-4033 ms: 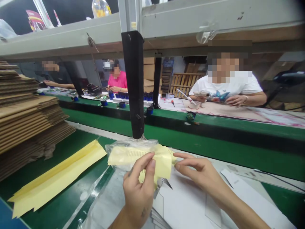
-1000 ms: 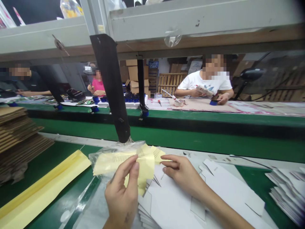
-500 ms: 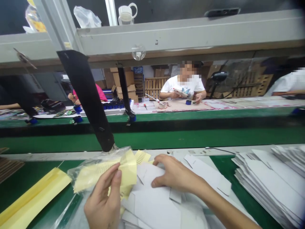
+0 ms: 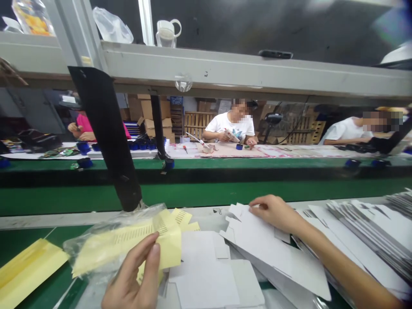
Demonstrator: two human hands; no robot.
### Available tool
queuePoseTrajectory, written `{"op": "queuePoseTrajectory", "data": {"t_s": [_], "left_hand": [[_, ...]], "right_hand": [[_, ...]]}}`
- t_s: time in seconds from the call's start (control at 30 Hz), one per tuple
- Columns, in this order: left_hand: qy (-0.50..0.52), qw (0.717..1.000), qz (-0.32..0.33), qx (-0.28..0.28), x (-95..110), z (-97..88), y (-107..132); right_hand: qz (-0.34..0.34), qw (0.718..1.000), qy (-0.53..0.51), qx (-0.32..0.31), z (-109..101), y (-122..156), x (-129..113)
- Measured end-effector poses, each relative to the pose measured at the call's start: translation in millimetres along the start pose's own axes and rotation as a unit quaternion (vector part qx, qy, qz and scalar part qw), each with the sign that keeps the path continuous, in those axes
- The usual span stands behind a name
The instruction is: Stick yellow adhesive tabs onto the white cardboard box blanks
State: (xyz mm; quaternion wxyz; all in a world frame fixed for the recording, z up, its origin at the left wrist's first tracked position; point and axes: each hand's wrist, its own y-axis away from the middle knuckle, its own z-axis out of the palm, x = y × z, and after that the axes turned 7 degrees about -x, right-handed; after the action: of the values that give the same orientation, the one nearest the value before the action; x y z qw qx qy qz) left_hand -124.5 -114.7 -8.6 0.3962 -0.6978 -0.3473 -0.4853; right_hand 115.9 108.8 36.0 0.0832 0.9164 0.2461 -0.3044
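Observation:
My left hand point(image 4: 133, 279) pinches a clear plastic bag point(image 4: 106, 234) holding yellow label sheets point(image 4: 128, 244), thumb pressed on the front sheet. My right hand point(image 4: 273, 211) grips the far edge of a flat white die-cut carton blank point(image 4: 273, 253) and holds it tilted up, to the right of a flat white blank point(image 4: 206, 274) lying below the label sheets. The fingers of the right hand curl over the blank's top edge.
A stack of white carton blanks point(image 4: 363, 240) fans out at the right. A yellow paper strip point(image 4: 25, 268) lies on the green belt point(image 4: 38, 238) at left. A black post point(image 4: 106, 137) rises ahead. Several people work at the far table point(image 4: 225, 152).
My right hand moved right off the yellow labels and lifted one white blank by its far edge. The view swung right; the cardboard stack at left left the frame. The left hand kept the bag.

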Motion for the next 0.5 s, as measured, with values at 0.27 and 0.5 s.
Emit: {"op": "queuePoseTrajectory", "data": {"t_s": [0.27, 0.5], "left_hand": [[0.0, 0.998, 0.058, -0.021, -12, -1.7, -6], [0.028, 0.985, 0.17, 0.0, -16, 2.1, 2]], "right_hand": [[0.012, 0.998, 0.021, 0.051, 4, 8, 26], [0.01, 0.987, 0.093, 0.13, 32, 25, 22]]}}
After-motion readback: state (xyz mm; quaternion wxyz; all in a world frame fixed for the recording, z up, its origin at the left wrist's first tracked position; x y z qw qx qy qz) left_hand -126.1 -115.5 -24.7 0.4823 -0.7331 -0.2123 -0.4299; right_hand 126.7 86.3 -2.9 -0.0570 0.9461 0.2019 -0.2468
